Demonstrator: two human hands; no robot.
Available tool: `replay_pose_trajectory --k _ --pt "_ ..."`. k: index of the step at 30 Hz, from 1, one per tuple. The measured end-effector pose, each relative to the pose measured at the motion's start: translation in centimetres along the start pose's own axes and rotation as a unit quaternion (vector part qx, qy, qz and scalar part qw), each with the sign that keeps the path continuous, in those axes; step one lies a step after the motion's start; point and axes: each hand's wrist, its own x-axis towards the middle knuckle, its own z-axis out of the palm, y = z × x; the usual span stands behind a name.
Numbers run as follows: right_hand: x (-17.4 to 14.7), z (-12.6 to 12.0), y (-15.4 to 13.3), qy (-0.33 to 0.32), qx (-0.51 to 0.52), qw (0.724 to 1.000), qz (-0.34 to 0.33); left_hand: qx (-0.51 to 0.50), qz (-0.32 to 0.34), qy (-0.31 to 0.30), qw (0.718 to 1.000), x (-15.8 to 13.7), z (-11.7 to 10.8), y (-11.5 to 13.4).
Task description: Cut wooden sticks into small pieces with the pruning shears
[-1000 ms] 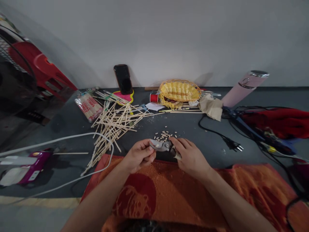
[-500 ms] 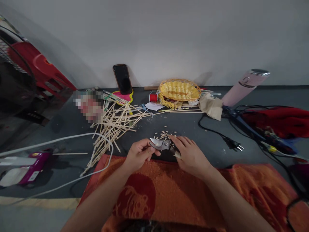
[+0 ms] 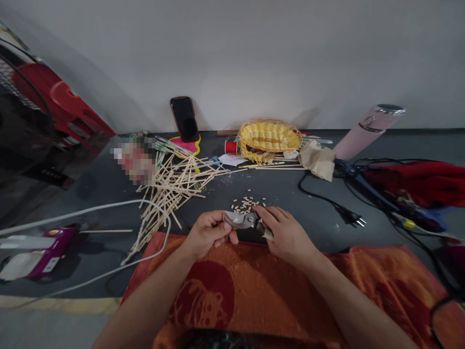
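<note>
My right hand [image 3: 288,232] is wrapped round the handles of a pair of pruning shears [image 3: 248,221], whose blades point left. Close to the blades, my left hand [image 3: 209,235] is closed in a pinch. A short pale bit of wooden stick [image 3: 235,220] shows between the blades at my left fingertips; the rest is hidden by the fingers. Just beyond the shears, several short cut stick pieces [image 3: 244,205] lie scattered on the dark table [image 3: 276,186]. A loose heap of long thin wooden sticks [image 3: 178,184] spreads out to the left.
An orange towel [image 3: 269,291] covers the near edge. Along the wall are a phone [image 3: 184,118], red thread spool [image 3: 231,146], yellow basket [image 3: 271,135] and pink flask [image 3: 370,131]. A black plug [image 3: 350,216] lies right; a white cable [image 3: 109,206] crosses left near a purple device [image 3: 54,249].
The blades and my left fingers have shifted slightly, and a pale bit of stick now shows between the blades. My right hand stays on the handles.
</note>
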Motion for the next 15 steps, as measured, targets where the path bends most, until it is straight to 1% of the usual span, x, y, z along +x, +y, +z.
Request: replay_pose_trajectory --k 4,7,10,13,15 --pt "-0.09 0.02 -0.18 0.009 -0.016 1.0 -0.002 0.017 0.01 0.023 1.0 0.07 0.22 -0.08" --pt "-0.06 0.06 -0.18 0.014 -0.017 1.0 0.008 0.07 0.056 0.063 0.994 0.23 0.4 -0.29" --pt "0.06 0.08 -0.02 0.008 -0.02 1.0 0.022 0.143 0.095 0.1 0.98 0.31 0.41 -0.39" --pt "0.2 -0.05 0.23 -0.001 -0.014 1.0 0.018 0.176 0.087 0.098 0.976 0.22 0.26 -0.3" --pt "0.24 -0.19 0.39 -0.01 -0.005 1.0 0.004 0.154 0.06 0.078 0.983 0.13 0.12 -0.21"
